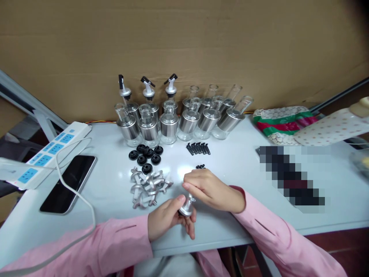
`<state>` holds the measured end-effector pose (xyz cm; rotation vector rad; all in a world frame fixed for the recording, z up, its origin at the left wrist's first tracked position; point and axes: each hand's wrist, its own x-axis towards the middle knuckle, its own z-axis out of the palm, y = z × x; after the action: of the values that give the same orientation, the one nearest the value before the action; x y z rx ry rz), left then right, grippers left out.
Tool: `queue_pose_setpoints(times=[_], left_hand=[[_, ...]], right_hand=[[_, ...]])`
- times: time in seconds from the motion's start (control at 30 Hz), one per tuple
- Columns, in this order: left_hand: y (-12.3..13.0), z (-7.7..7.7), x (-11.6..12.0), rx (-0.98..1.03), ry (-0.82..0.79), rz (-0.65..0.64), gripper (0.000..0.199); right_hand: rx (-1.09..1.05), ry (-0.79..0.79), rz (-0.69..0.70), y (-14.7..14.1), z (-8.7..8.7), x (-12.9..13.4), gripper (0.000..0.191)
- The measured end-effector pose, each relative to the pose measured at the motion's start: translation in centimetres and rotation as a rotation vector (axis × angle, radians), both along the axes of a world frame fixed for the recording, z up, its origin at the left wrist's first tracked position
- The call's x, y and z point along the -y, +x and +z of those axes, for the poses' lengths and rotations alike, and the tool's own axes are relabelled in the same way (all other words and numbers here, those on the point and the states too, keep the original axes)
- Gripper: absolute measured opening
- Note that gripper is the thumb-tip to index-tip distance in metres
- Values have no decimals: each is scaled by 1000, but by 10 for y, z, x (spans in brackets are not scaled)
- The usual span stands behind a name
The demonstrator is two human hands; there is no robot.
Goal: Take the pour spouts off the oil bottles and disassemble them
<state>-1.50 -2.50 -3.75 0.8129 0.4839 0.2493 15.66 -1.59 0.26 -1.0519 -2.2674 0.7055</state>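
Note:
My left hand (173, 215) grips a silver pourer spout (186, 207) by its round base, thumb on top and fingers underneath. A dark edge shows below the base. Over the spout's upper end my right hand (206, 188) is closed, its fingers bent down against the tip; whatever they pinch is hidden. Left of my hands lies a pile of loose silver spouts (150, 186). Just behind it are several black ribbed stoppers (142, 159). A row of small black levers (198, 148) lies farther back, and tiny black parts (200, 166) sit right behind my right hand.
Glass bottles with steel sleeves (168, 123) stand in rows at the back; three carry fitted pourers (148, 87). To the left are a phone (69, 184), a power strip (46, 156) and a white cable (77, 198). A colourful bag (276, 123) and a blurred-out dark object (291, 179) lie right.

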Motion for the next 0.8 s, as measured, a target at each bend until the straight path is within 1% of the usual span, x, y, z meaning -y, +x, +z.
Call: queue_pose_setpoints(times=[0.3, 0.43, 0.53, 0.6, 0.7, 0.8], left_hand=[[0, -4, -2, 76, 30, -40, 50], [0, 0, -1, 31, 77, -44, 49], [-2, 3, 1, 0, 111, -56, 53], [-4, 4, 3, 9, 149, -50, 56], [-5, 4, 5, 32, 202, -14, 52], [-5, 3, 4, 56, 194, 1, 50]], right_hand=[[-139, -96, 31, -2, -3, 3, 36], [-167, -113, 53, -4, -2, 5, 36], [-185, -132, 66, -3, -2, 3, 36], [-202, -167, 51, 0, -2, 1, 38], [-220, -227, 4, 8, -5, -3, 43], [-215, -287, -19, 13, -8, -6, 47]])
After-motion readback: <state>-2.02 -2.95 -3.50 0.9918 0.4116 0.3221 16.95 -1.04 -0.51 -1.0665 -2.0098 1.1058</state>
